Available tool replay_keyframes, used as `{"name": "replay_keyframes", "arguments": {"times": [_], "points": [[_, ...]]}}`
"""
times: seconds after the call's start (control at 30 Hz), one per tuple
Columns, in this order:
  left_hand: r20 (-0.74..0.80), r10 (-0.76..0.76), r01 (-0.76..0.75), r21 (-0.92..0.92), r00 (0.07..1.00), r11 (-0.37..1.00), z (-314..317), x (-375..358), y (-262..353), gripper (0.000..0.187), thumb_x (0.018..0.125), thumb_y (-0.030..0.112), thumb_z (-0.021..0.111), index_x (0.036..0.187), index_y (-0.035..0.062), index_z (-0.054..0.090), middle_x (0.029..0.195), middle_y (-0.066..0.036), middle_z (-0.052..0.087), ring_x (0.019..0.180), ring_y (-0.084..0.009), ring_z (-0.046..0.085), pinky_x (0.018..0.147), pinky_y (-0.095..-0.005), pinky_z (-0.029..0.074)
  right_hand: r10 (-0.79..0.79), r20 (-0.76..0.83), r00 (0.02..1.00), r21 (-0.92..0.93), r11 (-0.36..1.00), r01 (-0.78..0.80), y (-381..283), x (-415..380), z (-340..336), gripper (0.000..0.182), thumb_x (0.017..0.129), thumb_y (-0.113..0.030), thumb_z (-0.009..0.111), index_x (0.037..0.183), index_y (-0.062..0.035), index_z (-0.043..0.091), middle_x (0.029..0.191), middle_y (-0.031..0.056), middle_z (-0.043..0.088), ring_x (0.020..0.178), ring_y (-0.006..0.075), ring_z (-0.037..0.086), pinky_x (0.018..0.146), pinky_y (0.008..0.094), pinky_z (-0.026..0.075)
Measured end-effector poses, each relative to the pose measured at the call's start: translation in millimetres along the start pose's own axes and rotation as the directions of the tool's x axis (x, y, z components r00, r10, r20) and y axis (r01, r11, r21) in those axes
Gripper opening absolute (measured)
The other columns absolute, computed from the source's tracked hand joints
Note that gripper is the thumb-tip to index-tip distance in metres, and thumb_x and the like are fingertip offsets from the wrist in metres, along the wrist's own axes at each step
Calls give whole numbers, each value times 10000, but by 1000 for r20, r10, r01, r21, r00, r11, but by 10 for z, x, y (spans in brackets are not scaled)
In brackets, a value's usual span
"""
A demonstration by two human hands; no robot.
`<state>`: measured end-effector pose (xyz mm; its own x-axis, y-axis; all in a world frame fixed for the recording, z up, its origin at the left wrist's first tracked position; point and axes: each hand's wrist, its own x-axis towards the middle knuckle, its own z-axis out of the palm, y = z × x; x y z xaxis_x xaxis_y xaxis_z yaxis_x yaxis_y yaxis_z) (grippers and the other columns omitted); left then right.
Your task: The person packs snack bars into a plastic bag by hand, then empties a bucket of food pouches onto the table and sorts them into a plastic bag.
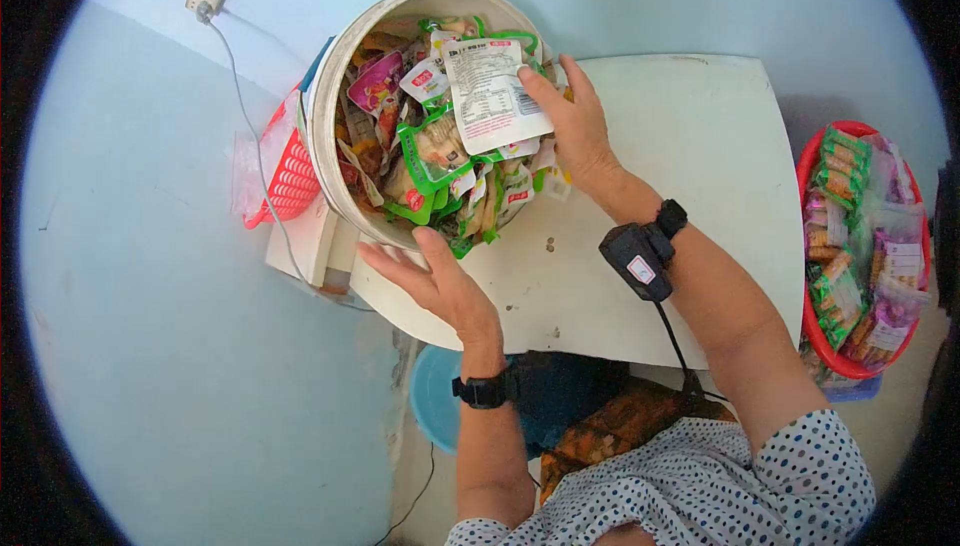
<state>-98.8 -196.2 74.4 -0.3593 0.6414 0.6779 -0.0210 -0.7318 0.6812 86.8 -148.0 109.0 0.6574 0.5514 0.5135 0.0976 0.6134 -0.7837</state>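
A white bucket [322, 121], tilted with its mouth towards me, is full of sealed snack packets [436, 151] with green, purple and white wrapping. A white packet [495, 96] lies on top, its printed back facing up. My left hand [432, 284] is at the bucket's lower rim, fingers stretched and thumb apart. At the right side of the mouth is my right hand [578, 124]. Its thumb lies over the white packet's right edge, and the index finger stretches away from it. The other fingers of that hand are mostly hidden.
Under the bucket's right side is a white table [680, 146]. A red basket [808, 331] of snack packs stands at the right. Another red basket [292, 181] is behind the bucket. A blue basin [432, 396] sits below the table. A cable [240, 86] runs down the wall.
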Motion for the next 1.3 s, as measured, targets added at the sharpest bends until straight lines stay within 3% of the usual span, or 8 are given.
{"name": "replay_keyframes", "arguments": {"times": [0.1, 0.3, 0.4, 0.7, 0.8, 1.07, 1.2, 1.3], "points": [[92, -395, 406, -207, 914, 890, -92, -71, 33, 835, 941, 423, 579, 1523, 85, 85, 1530, -151, 225, 1353, -296, 311, 1102, -475, 251, 27, 70, 997, -110, 994, -19, 35, 21, -121, 928, 785, -489, 696, 1362, 154, 357, 1368, 320, 424, 1285, 374, 431, 1087, 395, 333], [277, -528, 596, -364, 803, 716, -106, 11, -164, 862, 873, 583, 607, 1488, 146, 188, 1452, -102, 323, 1303, -278, 329, 1069, -498, 279, 211, 372, 904, 15, 972, -233, -281, -179, -542, 873, 807, -452, 679, 1382, 122, 360, 1351, 296, 461, 1267, 343, 466, 1060, 377, 368], [360, -630, 725, -350, 689, 593, -25, -57, -151, 907, 840, 626, 623, 1482, 148, 196, 1435, -108, 328, 1313, -301, 307, 1076, -515, 271, 193, 99, 976, -58, 980, -188, 212, -195, -575, 872, 834, -484, 653, 1389, 118, 352, 1374, 299, 439, 1295, 339, 442, 1082, 371, 341], [361, -755, 816, -431, 548, 386, -100, -34, -100, 863, 884, 626, 555, 1476, 90, 227, 1399, -191, 328, 1355, -345, 294, 1109, -550, 242, -20, 92, 996, -313, 948, 48, 293, -155, -608, 889, 879, -593, 553, 1400, 97, 349, 1442, 306, 358, 1348, 389, 363, 1119, 407, 292], [374, -728, 815, -348, 574, 464, -170, -131, -15, 831, 920, 587, 524, 1465, 30, 235, 1435, -204, 323, 1362, -350, 314, 1126, -492, 248, 41, 53, 998, -368, 930, -19, 536, -99, -606, 827, 894, -576, 542, 1393, 64, 385, 1449, 302, 351, 1349, 400, 353, 1122, 425, 284], [113, -251, 238, 117, 961, 964, -95, -455, 284, 657, 989, 246, 519, 1487, -44, 203, 1531, -219, 251, 1390, -336, 302, 1137, -442, 242, -9, 35, 999, -382, 924, 22, 426, -182, -565, 746, 900, -554, 548, 1356, 31, 465, 1437, 309, 363, 1344, 410, 348, 1120, 442, 279], [227, 123, -187, 284, 966, 940, 12, -427, 343, 618, 970, 155, 503, 1478, -58, 222, 1537, -241, 233, 1404, -359, 282, 1144, -430, 222, -46, 25, 999, -409, 911, 52, 433, -222, -540, 694, 903, -520, 564, 1306, 43, 519, 1430, 312, 370, 1339, 411, 355, 1117, 445, 283], [382, 343, -496, 446, 858, 745, 104, -161, 378, 581, 977, 200, 489, 1467, -34, 283, 1511, -232, 303, 1402, -333, 293, 1148, -440, 219, -32, 34, 999, -394, 918, 43, 495, -212, -535, 679, 903, -505, 571, 1294, 48, 530, 1428, 311, 373, 1336, 410, 357, 1117, 451, 281]]}}
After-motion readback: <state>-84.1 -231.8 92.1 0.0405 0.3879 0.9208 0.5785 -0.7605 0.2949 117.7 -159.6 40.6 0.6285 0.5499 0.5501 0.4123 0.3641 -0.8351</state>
